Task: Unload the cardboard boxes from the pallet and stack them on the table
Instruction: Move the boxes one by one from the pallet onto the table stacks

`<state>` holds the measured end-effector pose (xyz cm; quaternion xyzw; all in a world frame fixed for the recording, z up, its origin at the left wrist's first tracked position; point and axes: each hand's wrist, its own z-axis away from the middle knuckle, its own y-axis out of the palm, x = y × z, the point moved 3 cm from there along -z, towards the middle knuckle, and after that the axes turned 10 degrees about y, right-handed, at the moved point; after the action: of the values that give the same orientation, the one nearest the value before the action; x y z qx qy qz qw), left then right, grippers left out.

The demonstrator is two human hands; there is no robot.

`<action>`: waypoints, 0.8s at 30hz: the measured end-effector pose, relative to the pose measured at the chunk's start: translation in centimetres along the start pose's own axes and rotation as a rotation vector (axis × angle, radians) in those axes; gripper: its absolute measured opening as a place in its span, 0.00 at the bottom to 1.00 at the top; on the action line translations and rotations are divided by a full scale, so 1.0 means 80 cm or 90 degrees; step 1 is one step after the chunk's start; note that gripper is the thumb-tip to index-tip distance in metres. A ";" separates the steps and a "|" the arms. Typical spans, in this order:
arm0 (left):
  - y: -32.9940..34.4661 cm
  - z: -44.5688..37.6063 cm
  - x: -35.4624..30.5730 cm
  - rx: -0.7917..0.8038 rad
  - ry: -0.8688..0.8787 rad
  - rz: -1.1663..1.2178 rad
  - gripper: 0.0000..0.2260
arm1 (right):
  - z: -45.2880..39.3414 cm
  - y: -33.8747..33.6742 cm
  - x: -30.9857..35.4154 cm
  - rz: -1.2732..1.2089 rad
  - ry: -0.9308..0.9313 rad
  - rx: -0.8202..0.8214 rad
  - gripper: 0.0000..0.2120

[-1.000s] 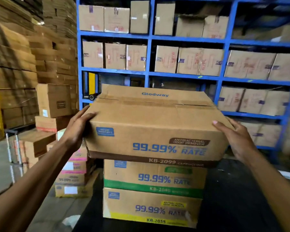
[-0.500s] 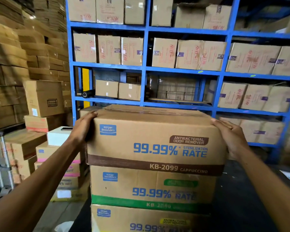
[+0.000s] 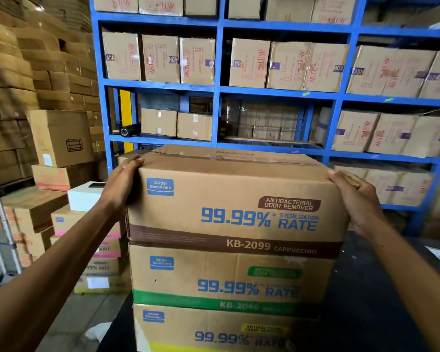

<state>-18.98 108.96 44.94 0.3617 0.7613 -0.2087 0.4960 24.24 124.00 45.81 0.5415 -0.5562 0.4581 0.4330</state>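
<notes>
A brown-banded cardboard box (image 3: 235,199) marked KB-2099 rests flat on top of a green-banded box (image 3: 229,275), which sits on a yellow-banded box (image 3: 214,331). The three form one stack on the black table (image 3: 381,301). My left hand (image 3: 122,184) presses flat against the top box's left side near its upper corner. My right hand (image 3: 353,196) lies against its right side. Both hands still touch the box.
To the left, low stacks of similar boxes (image 3: 97,247) stand on the floor, with a white box (image 3: 84,198) and a phone (image 3: 97,184) on top. Blue shelving (image 3: 217,90) full of cartons rises behind the table. Tall cardboard piles (image 3: 23,85) fill the left.
The brown-banded box came down from a tilted, lifted pose and now sits square on the green-banded box. Both hands slid up its sides toward the top corners.
</notes>
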 end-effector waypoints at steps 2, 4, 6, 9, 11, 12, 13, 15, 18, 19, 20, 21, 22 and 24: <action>0.002 0.007 -0.002 0.004 0.012 0.003 0.15 | 0.004 -0.001 0.000 0.006 -0.002 0.002 0.27; 0.004 0.019 0.001 0.000 0.011 0.023 0.19 | 0.009 -0.003 -0.006 -0.019 0.016 0.017 0.26; 0.003 0.036 0.016 -0.005 -0.028 0.068 0.25 | 0.018 -0.004 -0.024 -0.055 0.046 0.046 0.25; -0.001 0.063 0.053 0.016 -0.099 0.086 0.31 | 0.039 -0.002 -0.071 -0.036 0.094 0.047 0.39; -0.003 0.081 0.077 0.011 -0.141 0.084 0.29 | 0.047 0.002 -0.098 -0.024 0.123 0.041 0.50; -0.004 0.089 0.084 0.004 -0.161 0.085 0.29 | 0.048 0.004 -0.107 -0.027 0.133 0.035 0.54; -0.004 0.095 0.089 -0.015 -0.179 0.085 0.30 | 0.049 0.004 -0.112 -0.039 0.143 0.029 0.57; -0.012 0.097 0.105 -0.043 -0.186 0.073 0.31 | 0.046 0.004 -0.114 -0.062 0.150 0.019 0.57; -0.019 0.090 0.119 -0.051 -0.195 0.071 0.21 | 0.051 0.010 -0.108 -0.074 0.146 0.006 0.51; -0.018 0.091 0.113 -0.048 -0.194 0.064 0.20 | 0.054 0.010 -0.107 -0.072 0.141 0.004 0.52; -0.015 0.093 0.108 -0.044 -0.196 0.062 0.19 | 0.056 0.011 -0.105 -0.063 0.138 0.004 0.53; -0.014 0.094 0.107 -0.037 -0.193 0.063 0.19 | 0.057 0.011 -0.105 -0.058 0.138 0.004 0.55; -0.014 0.095 0.105 -0.041 -0.193 0.065 0.19 | 0.058 0.011 -0.106 -0.050 0.138 0.007 0.57; -0.016 0.094 0.108 -0.050 -0.192 0.067 0.19 | 0.060 0.011 -0.108 -0.035 0.141 0.009 0.59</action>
<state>-17.56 106.03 33.88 0.3457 0.6659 -0.2043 0.6288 23.78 121.11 36.36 0.5057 -0.4866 0.5068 0.5005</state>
